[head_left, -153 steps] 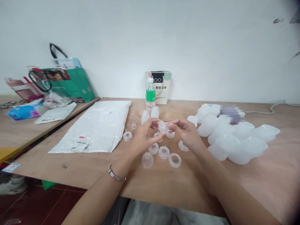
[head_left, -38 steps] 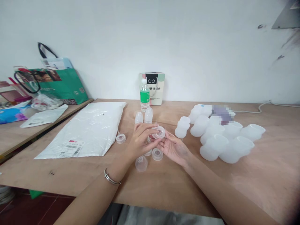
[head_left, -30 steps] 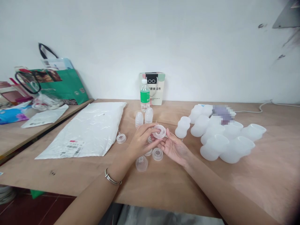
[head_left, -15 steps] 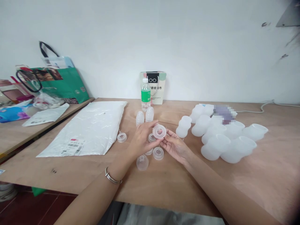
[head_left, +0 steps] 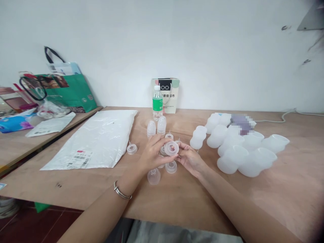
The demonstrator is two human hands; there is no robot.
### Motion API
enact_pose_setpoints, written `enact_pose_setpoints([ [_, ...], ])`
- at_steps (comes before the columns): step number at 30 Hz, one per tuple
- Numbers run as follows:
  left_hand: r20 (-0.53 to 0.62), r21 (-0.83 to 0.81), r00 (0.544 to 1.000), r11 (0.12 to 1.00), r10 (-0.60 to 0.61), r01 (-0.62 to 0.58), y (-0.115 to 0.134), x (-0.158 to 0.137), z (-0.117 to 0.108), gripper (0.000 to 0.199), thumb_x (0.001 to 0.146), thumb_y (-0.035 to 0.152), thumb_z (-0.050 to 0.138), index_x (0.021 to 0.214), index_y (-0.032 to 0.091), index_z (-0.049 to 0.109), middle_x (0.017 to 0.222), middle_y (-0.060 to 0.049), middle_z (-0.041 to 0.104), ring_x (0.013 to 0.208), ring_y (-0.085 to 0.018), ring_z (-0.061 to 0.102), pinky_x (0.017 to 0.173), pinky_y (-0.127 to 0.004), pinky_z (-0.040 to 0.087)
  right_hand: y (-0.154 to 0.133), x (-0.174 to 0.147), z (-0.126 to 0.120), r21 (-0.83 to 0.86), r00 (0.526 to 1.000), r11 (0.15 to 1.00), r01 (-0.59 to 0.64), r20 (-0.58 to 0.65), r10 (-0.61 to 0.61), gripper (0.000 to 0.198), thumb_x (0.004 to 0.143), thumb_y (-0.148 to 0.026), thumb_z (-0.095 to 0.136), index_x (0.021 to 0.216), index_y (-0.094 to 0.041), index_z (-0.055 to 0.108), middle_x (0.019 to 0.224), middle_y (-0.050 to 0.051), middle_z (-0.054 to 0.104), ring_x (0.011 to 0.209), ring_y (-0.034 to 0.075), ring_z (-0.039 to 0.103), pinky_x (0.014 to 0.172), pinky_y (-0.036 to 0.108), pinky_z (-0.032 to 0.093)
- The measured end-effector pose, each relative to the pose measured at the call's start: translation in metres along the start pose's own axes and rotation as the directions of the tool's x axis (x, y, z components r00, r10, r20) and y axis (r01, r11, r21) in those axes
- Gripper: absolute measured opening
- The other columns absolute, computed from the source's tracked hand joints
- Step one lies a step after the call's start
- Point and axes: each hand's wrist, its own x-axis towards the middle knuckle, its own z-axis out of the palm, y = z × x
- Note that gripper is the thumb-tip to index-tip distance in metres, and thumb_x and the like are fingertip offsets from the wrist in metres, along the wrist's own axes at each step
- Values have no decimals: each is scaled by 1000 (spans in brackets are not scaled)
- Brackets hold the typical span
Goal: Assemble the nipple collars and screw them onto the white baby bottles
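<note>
Centre frame, left hand and right hand pinch 1 clear collar between fingers, seemingly unfinished; 2 domed pieces behind look assembled, loose collars and, frame right, open white bottles unjoined.

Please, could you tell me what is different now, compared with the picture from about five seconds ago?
Before, a clear cup-like piece was between the hands; now the left hand holds a clear ring, with the right hand at its edge. One ring has gone from its spot at the near right of the loose parts. The water bottle, paper bag, mailing bag and clear dome stayed in place.
</note>
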Motion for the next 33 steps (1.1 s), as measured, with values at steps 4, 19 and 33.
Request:
enact_pose_setpoints([
  [4,-51,62,997,996,-62,66,1,2,0,32,72,34,69,99,20,58,85,-3,60,81,-18,56,77,-33,43,2,0,3,1,997,997,73,-11,-73,21,58,-27,80,64,-17,62,67,-2,62,66,10,55,68,24,45],
  [19,-60,-114,998,993,1,-8,10,3,-7,34,67,29,72,97,22,59,82,-2,63,72,-16,56,68,-32,46,1,-1,3,-9,998,998,68,4,-68,19,54,-18,80,61,-17,61,68,-1,64,65,10,55,63,23,44],
  [33,62,-237,997,970,-45,58,-5,8,-11,36,72,22,66,106,20,54,93,-3,60,87,-17,56,80,-32,45,-4,-9,2,-232,947,926,297,-54,-317,19,70,-37,72,71,-20,63,70,0,61,68,13,53,66,27,42],
])
